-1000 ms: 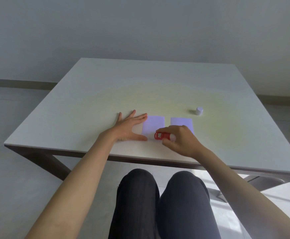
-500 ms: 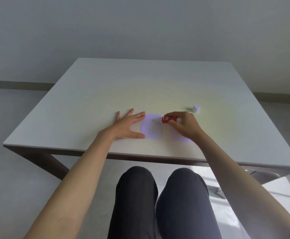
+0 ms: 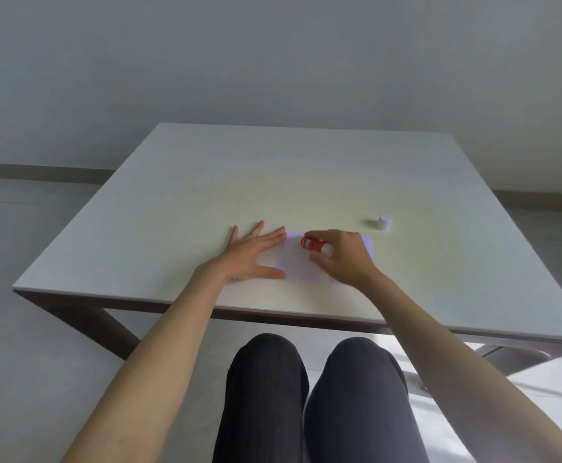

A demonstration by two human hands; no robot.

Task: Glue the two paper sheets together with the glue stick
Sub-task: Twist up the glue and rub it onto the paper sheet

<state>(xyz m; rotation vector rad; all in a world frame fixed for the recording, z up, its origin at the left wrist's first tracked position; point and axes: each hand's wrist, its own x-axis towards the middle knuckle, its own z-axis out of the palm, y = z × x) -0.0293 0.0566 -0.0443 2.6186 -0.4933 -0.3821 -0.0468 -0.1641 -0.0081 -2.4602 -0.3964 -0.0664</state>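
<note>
Two pale lilac paper sheets lie side by side near the table's front edge: the left sheet [image 3: 298, 264] and the right sheet [image 3: 369, 246], mostly hidden under my right hand. My left hand [image 3: 251, 257] lies flat with spread fingers, its fingertips and thumb pressing on the left sheet's left edge. My right hand [image 3: 341, 257] grips a red glue stick [image 3: 313, 244] with a white base, held tilted with its red end down on the far part of the left sheet.
The glue stick's white cap [image 3: 384, 222] stands on the white table [image 3: 206, 195], just beyond and right of the sheets. My knees show below the table's front edge. A wall rises behind the table.
My right hand carried the glue stick from the left sheet's near edge to its far part, where it now rests slightly further left. My left hand stayed pressed in place.
</note>
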